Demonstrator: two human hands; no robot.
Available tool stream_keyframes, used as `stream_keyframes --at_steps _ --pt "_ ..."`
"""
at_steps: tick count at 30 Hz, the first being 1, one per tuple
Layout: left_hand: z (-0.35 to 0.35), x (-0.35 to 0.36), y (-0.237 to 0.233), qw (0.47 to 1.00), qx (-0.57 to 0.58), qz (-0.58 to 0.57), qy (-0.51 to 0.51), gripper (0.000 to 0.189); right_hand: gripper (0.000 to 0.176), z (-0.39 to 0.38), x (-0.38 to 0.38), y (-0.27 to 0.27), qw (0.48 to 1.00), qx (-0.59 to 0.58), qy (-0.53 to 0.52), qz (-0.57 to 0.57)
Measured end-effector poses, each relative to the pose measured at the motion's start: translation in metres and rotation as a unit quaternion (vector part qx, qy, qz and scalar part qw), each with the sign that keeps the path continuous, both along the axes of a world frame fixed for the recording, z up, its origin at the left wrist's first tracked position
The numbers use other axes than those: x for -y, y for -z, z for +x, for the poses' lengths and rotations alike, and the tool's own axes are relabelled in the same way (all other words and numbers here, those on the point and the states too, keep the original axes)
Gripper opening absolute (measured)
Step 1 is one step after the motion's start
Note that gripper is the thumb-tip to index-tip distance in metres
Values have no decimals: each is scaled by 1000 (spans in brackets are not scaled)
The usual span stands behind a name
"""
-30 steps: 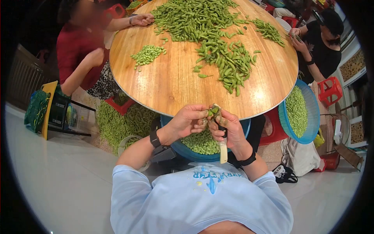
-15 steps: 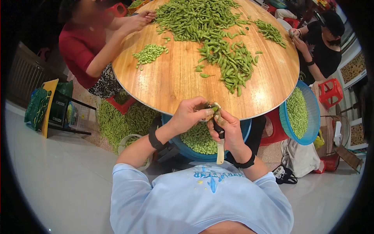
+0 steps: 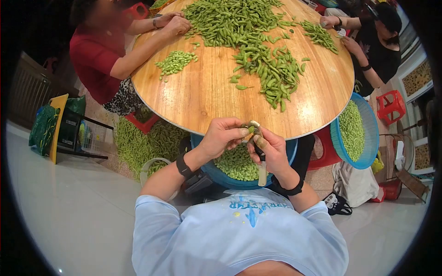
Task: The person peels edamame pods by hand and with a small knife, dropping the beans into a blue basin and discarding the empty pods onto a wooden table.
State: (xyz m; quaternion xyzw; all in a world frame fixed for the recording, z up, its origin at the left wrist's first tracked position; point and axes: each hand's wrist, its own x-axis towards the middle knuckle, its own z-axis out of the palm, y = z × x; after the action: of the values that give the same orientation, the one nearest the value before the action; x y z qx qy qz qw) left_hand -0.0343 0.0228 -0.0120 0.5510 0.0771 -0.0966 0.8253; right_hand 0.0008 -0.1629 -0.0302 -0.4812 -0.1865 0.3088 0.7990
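Observation:
Over the near table edge, my left hand (image 3: 224, 137) is closed, pinching a green bean pod (image 3: 251, 130) between thumb and fingers. My right hand (image 3: 271, 149) meets it there, its thumb and fingers close to the pod. Wrapped in that hand is a knife (image 3: 262, 175) with a dark handle, its pale blade pointing down toward my shirt. Below both hands, a blue basin (image 3: 209, 172) holds many shelled green beans (image 3: 237, 163). A large heap of bean pods (image 3: 235, 23) covers the far middle of the table, with a tongue of pods reaching toward me.
The round wooden table (image 3: 193, 101) carries a small pile of shelled beans (image 3: 175, 63). A person in red (image 3: 99, 69) sits left; a person in black (image 3: 384, 55) sits right. A blue basket (image 3: 373, 138) of beans stands right. Empty pods (image 3: 142, 142) cover the floor left.
My hands stay nearly in place, shifting slightly. The left person's hands have moved over the heap's edge. The right person's hands have spread apart, one reaching to the small pod pile.

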Motion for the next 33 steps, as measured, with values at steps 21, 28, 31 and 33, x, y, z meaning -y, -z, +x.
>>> stream_keyframes --at_steps 21,28,31,33 --pt "5 7 9 998 -11 55 25 11 23 10 -3 2 973 129 125 -143" --pt "3 4 8 993 19 94 62 12 21 20 6 0 921 295 121 -225" --pt "1 3 9 993 23 98 53 10 19 19 11 1 952 203 69 -220" --pt "1 2 10 997 40 33 51 13 17 18 11 -1 971 124 50 -197"
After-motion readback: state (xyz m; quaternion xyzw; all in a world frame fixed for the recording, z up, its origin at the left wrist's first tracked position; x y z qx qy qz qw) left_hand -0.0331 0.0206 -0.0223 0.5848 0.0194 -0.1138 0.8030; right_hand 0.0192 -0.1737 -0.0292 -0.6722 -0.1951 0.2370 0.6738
